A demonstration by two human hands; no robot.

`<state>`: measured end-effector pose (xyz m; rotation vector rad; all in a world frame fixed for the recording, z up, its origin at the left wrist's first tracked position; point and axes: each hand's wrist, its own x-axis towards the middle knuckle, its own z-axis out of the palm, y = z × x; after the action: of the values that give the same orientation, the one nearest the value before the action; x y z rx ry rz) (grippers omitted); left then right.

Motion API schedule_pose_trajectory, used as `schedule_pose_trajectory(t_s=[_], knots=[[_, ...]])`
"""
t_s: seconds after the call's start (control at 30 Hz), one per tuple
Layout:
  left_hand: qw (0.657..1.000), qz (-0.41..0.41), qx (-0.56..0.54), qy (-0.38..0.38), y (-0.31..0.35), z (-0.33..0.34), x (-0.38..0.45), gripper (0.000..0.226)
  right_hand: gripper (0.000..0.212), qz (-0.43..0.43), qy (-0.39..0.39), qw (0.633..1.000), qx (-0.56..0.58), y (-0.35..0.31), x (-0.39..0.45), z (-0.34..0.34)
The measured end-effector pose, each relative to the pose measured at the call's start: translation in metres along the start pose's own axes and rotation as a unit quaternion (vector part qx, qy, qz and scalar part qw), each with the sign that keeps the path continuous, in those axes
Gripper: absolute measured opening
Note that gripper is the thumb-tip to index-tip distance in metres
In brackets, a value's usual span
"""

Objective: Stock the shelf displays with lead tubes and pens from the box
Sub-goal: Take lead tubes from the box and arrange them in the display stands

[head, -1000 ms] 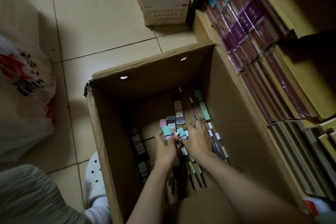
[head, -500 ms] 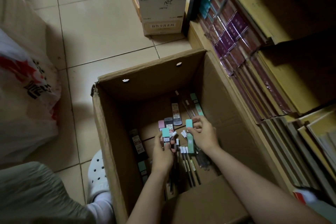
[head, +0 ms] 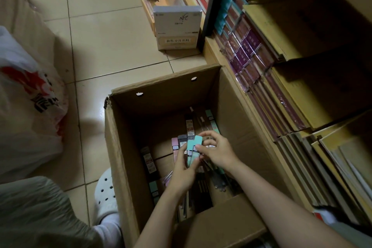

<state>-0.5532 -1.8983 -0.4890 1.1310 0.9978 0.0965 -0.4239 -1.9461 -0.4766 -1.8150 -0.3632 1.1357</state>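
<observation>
An open cardboard box stands on the tiled floor with loose lead tubes and pens on its bottom. Both of my hands are down inside it. My left hand grips a small bunch of teal lead tubes held upright. My right hand pinches the top of the same bunch from the right. A pink tube and dark tubes lie behind the hands. More pens lie under my wrists, partly hidden.
Shelves packed with notebooks and wrapped purple packs run along the right. A white carton stands on the floor beyond the box. A white plastic bag lies at the left. My white shoe touches the box's left wall.
My right hand picked a teal tube off the box floor and brought it left against the tubes in my left hand. The camera tilted up a little.
</observation>
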Motion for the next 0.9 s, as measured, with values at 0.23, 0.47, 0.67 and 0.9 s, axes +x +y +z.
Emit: schedule_pose_trajectory(t_s=[0.23,0.47,0.67,0.9], knots=[[0.995,-0.024,-0.038,0.091,0.001,-0.004,0.014,0.051,0.044,-0.074,0.074,0.932,-0.347,0.018,0.027,-0.011],[0.993,-0.044,-0.045,0.105,0.010,-0.022,0.039,0.047,0.082,0.036,-0.013,0.840,-0.542,0.036,0.055,0.001],[0.992,-0.043,-0.043,0.114,0.010,-0.018,0.050,0.045,0.076,-0.010,0.026,0.840,-0.543,0.054,0.043,0.014],[0.990,-0.069,-0.035,0.122,-0.002,-0.012,0.048,0.046,0.048,-0.094,0.130,0.869,-0.467,0.041,0.062,0.004]])
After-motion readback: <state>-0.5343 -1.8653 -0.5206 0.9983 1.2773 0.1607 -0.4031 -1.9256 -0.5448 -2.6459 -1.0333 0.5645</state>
